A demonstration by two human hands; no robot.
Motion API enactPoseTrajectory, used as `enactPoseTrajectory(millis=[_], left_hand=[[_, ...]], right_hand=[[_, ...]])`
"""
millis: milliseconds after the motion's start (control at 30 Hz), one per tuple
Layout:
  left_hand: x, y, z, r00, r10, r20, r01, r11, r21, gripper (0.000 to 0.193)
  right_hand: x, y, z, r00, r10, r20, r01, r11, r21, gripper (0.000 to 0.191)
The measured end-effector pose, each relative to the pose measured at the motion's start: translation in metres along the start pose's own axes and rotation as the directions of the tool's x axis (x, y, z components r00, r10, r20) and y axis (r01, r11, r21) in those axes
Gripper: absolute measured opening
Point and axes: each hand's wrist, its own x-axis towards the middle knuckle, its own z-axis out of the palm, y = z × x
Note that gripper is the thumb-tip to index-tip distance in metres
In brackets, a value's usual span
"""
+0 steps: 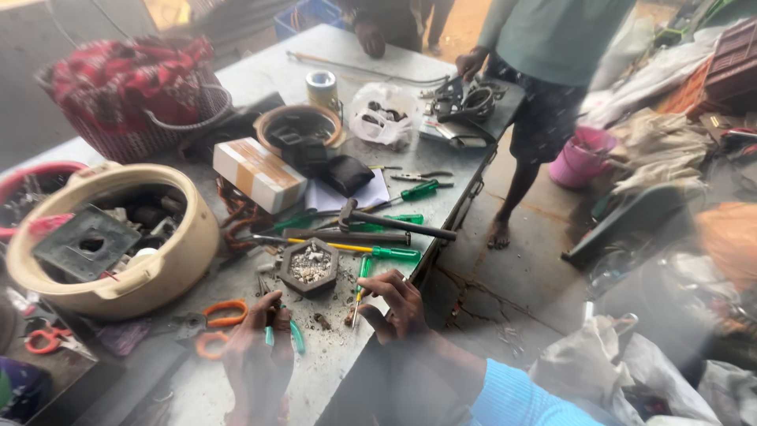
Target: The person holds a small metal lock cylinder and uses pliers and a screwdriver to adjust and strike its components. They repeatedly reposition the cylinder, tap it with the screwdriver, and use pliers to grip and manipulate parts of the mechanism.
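Green-handled screwdriver (359, 288) gripped by right hand (398, 306), left hand (256, 359) holding pliers (277, 327), cluttered grey workbench (268, 75)

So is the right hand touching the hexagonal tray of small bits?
Apart. The head view shows bare table between the right hand and the hexagonal tray.

On the table (260, 75), the hexagonal dish (310, 267) sits just ahead of both hands: left hand (256, 363) near the pliers (280, 323), right hand (398, 304) at the table's edge by a screwdriver (360, 282). Behind the dish lie a hammer (394, 223) and more screwdrivers (371, 251). Far left, the big tub (110, 237); behind it, possibly a basket (134, 95).
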Motion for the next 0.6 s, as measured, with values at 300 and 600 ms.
enactPoseTrajectory(millis=[300, 600], left_hand=[[-0.025, 0.028, -0.012, 0.980, 0.186, -0.070, -0.179, 0.979, 0.093, 0.023], [-0.038, 0.078, -0.083, 0.989, 0.133, -0.064, -0.123, 0.983, 0.139, 0.020]], right_hand=[[0.076, -0.122, -0.018, 0.564, -0.573, 0.595, -0.520, 0.312, 0.795, 0.069], [0.095, -0.355, 0.031, 0.146, -0.828, 0.541, -0.355, 0.466, 0.810, 0.077]])
